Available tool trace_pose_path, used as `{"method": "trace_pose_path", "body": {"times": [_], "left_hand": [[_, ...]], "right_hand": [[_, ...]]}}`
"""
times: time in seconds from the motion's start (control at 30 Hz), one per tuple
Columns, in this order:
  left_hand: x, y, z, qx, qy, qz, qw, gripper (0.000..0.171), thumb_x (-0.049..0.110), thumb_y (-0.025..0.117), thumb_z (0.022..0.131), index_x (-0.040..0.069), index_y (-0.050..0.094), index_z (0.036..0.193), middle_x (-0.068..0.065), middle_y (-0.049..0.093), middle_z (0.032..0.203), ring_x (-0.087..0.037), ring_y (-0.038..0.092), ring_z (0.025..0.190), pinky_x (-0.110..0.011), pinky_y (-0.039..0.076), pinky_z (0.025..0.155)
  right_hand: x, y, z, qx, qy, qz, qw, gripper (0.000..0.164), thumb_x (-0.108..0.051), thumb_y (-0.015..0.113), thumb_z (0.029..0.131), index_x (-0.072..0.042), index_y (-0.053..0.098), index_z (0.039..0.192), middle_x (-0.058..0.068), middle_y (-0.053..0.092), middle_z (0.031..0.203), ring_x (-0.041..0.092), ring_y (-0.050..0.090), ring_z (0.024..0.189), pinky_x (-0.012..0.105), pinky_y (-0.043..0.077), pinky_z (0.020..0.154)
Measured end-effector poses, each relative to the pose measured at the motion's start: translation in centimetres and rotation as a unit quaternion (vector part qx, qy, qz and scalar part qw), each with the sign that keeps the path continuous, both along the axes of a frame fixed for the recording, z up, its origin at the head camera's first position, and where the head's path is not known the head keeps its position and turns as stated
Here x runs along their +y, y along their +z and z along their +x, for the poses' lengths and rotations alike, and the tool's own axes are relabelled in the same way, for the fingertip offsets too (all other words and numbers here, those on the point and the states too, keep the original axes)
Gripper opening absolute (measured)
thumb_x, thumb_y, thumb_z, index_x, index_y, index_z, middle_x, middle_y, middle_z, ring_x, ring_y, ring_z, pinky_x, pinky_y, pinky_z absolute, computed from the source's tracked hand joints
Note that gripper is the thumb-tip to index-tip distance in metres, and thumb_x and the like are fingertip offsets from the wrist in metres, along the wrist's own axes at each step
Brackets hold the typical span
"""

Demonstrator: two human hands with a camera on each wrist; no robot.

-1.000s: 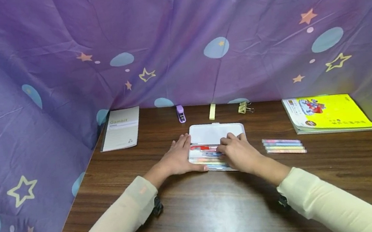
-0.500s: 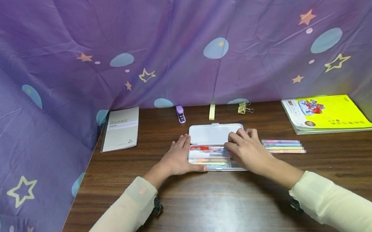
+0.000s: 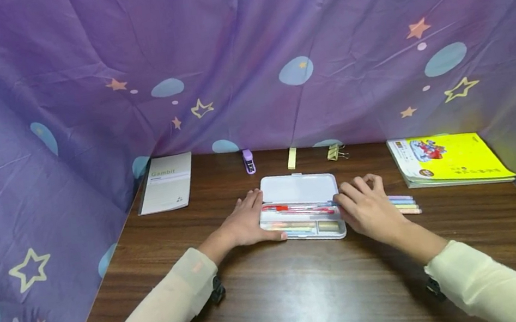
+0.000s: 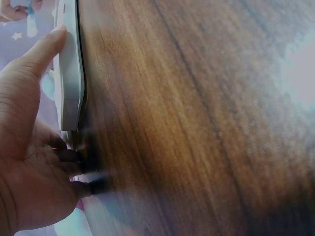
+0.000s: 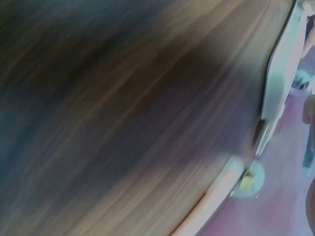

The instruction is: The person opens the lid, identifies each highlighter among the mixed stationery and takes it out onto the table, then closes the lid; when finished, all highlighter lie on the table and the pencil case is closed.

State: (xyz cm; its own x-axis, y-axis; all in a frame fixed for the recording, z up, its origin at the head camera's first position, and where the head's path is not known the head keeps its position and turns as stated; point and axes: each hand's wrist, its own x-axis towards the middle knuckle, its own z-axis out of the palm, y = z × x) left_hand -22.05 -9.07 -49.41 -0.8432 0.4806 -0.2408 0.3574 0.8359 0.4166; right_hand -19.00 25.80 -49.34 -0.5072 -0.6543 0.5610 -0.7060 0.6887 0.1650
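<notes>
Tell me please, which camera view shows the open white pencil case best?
The head view: it shows the white pencil case from above, with its lid open and pens inside. The left wrist view shows it only edge-on, upper left; the right wrist view also edge-on, upper right.

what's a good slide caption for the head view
Left hand against an open white pencil case; right hand, near its other end, holding a bluish pen.

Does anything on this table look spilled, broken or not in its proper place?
Nothing stands out as spilled, broken or misplaced. The pen case lies open, and the loose pens to its right lie neatly side by side, partly hidden by the right hand in the head view.
</notes>
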Motion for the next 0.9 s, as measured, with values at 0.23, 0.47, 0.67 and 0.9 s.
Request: {"method": "trace_pose_path", "body": {"times": [0.23,0.47,0.67,0.9], "left_hand": [[-0.1,-0.2,0.0,-0.003,0.000,-0.001,1.0000,0.141,0.082,0.076,0.086,0.000,0.007,0.177,-0.020,0.008,0.187,-0.035,0.006,0.175,-0.049,0.007,0.144],[-0.1,-0.2,-0.1,-0.003,0.000,0.006,1.0000,0.141,0.081,0.077,0.086,0.000,0.006,0.177,-0.021,0.007,0.187,-0.035,0.005,0.175,-0.050,0.008,0.144],[-0.1,0.0,0.0,-0.005,-0.002,0.005,1.0000,0.140,0.081,0.077,0.086,-0.001,0.007,0.177,-0.021,0.007,0.187,-0.035,0.005,0.175,-0.050,0.007,0.144],[-0.1,0.0,0.0,-0.003,-0.005,-0.003,1.0000,0.141,0.083,0.075,0.086,0.000,0.007,0.177,-0.021,0.007,0.187,-0.036,0.005,0.175,-0.049,0.007,0.144]], "right_hand": [[3.8,-0.4,0.5,-0.002,-0.026,-0.009,1.000,0.023,-0.015,0.070,0.092,-0.003,0.071,0.111,0.014,0.065,0.106,0.039,0.056,0.095,0.070,0.044,0.084],[7.4,-1.0,1.6,0.005,-0.050,-0.017,0.999,0.032,-0.026,0.052,0.108,0.000,0.071,0.111,0.018,0.065,0.106,0.042,0.056,0.095,0.072,0.041,0.081],[9.7,-1.4,2.9,0.016,-0.068,-0.012,0.997,0.051,-0.037,0.037,0.118,0.000,0.072,0.109,0.019,0.066,0.104,0.044,0.057,0.095,0.073,0.041,0.078],[11.5,-2.1,3.9,0.007,-0.073,-0.011,0.997,0.049,-0.036,0.039,0.117,-0.001,0.071,0.105,0.016,0.067,0.100,0.043,0.056,0.095,0.073,0.041,0.081]]}}
